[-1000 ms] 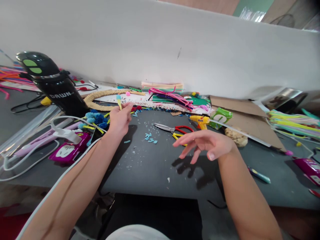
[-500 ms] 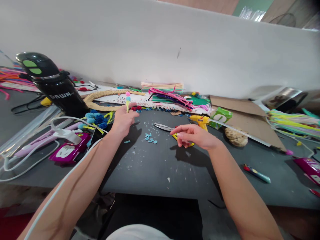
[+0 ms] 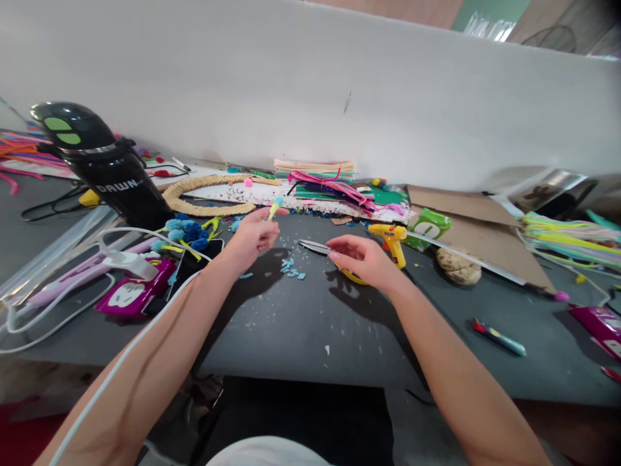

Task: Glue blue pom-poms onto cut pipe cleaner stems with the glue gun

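Observation:
My left hand (image 3: 253, 241) is closed around a short yellow stem with a fuzzy light-blue tip (image 3: 275, 206), which points up and to the right. Over the scissors (image 3: 314, 247), my right hand (image 3: 359, 257) has its thumb and fingers at the pivot and handles. The silver blades lie on the grey table (image 3: 291, 336) and point left. Most of the handles are hidden under that hand; a bit of yellow grip shows below the palm. Light-blue scraps (image 3: 292, 268) lie between the hands.
A black bottle (image 3: 111, 171) stands at the left, near blue pompoms (image 3: 187, 233) and a purple packet (image 3: 136, 288). Behind the right hand are a yellow glue gun (image 3: 392, 238) and a green packet (image 3: 429, 228). A pen (image 3: 499, 338) lies at the right. A white cable crosses my left arm.
My left hand has moved right with the blue-tipped stem. My right hand, spread in the air earlier, has come left and down and its fingers have closed at the scissors.

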The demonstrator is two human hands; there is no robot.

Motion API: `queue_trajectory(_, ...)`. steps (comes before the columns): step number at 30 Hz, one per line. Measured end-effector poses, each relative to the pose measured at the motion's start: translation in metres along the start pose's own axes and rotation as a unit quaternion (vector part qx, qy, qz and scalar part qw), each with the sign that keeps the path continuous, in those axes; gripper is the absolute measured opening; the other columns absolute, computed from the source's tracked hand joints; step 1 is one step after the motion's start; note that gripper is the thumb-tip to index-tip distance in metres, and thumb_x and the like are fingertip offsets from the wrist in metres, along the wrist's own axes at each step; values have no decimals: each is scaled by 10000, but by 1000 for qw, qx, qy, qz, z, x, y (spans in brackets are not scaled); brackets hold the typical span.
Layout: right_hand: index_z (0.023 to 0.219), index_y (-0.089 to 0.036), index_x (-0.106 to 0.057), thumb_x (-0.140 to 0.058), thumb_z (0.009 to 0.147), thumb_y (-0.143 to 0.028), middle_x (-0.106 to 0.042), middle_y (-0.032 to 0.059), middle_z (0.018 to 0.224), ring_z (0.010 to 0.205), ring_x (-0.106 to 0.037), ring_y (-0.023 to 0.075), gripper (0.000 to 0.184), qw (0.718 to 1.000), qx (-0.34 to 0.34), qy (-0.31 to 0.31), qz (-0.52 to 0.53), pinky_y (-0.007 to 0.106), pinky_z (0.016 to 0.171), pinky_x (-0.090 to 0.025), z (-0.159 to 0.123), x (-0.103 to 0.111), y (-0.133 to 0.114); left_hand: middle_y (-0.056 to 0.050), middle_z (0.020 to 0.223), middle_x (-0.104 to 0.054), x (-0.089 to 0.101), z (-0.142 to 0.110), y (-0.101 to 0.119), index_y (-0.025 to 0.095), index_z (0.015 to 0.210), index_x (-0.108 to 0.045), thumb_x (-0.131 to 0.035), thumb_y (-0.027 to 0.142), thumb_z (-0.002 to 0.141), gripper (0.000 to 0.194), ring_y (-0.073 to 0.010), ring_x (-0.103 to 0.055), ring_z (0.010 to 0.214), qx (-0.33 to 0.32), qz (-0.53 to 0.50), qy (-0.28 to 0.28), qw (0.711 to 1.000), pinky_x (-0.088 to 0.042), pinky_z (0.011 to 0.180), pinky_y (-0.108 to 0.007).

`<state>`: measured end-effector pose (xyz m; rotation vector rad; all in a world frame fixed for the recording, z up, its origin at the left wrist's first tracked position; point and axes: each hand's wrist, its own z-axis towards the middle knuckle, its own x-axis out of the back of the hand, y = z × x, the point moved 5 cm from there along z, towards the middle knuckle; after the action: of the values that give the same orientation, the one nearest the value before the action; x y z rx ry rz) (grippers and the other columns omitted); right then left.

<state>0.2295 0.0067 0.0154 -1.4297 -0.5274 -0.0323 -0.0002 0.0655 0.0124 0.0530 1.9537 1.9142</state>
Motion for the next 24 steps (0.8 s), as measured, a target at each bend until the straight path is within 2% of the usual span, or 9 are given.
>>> queue_trajectory(3,1120,-213,-663,-663,833,-427,-686,69,1044,754,-626,155,358,999,28,18,-30,290,650,-522,1,-16,-4,96,559,-320,-13,-6,-4,145,1151,-586,-635,112,660,495,-30,-218,415,25,1,-76,997,-138,433,-198)
queue_trajectory(6,1152,-218,-636,-657,832,-428,-664,80,1140,750,-621,149,383,999,31,38,-14,289,640,-526,2,-26,-2,95,555,-287,-26,-14,-5,149,1178,-598,-631,119,671,509,-41,-214,436,48,-9,-142,989,-152,454,-210)
queue_trajectory(10,1292,-259,-526,-705,797,-407,-546,95,1369,785,-625,143,547,996,38,53,61,281,632,-523,7,-28,5,84,563,-270,-38,-24,-4,140,1162,-634,-643,155,667,495,-53,-219,460,70,-27,-192,978,-176,474,-228)
queue_trajectory(12,1317,-272,-510,-717,788,-388,-530,88,1389,762,-617,134,580,994,45,48,91,276,619,-518,10,-29,5,79,558,-271,-42,-28,-4,134,1151,-646,-654,179,668,485,-57,-217,463,79,-32,-212,973,-172,476,-234)
queue_trajectory(15,1247,-256,-588,-709,795,-386,-648,68,1194,678,-587,124,486,993,53,36,101,285,624,-513,10,-32,1,72,555,-281,-46,-32,-5,128,1149,-653,-659,197,675,479,-62,-218,469,88,-38,-234,968,-170,479,-241)
queue_trajectory(19,986,-212,-699,-698,804,-421,-702,40,848,638,-574,140,277,993,42,47,101,285,594,-494,8,-32,-4,70,563,-277,-48,-33,-6,130,1136,-660,-666,197,681,460,-63,-212,477,97,-39,-248,963,-175,487,-244)
queue_trajectory(21,898,-200,-708,-695,807,-433,-698,37,788,622,-567,137,250,993,36,56,94,279,581,-485,7,-29,-6,71,563,-265,-48,-33,-6,129,1133,-661,-665,197,684,454,-63,-206,478,97,-37,-249,963,-176,488,-244)
queue_trajectory(24,902,-195,-706,-688,813,-461,-685,30,748,585,-546,125,280,993,37,69,91,270,558,-471,5,-22,-8,71,564,-255,-46,-32,-6,118,1138,-658,-656,196,694,450,-66,-204,481,92,-36,-248,964,-173,487,-244)
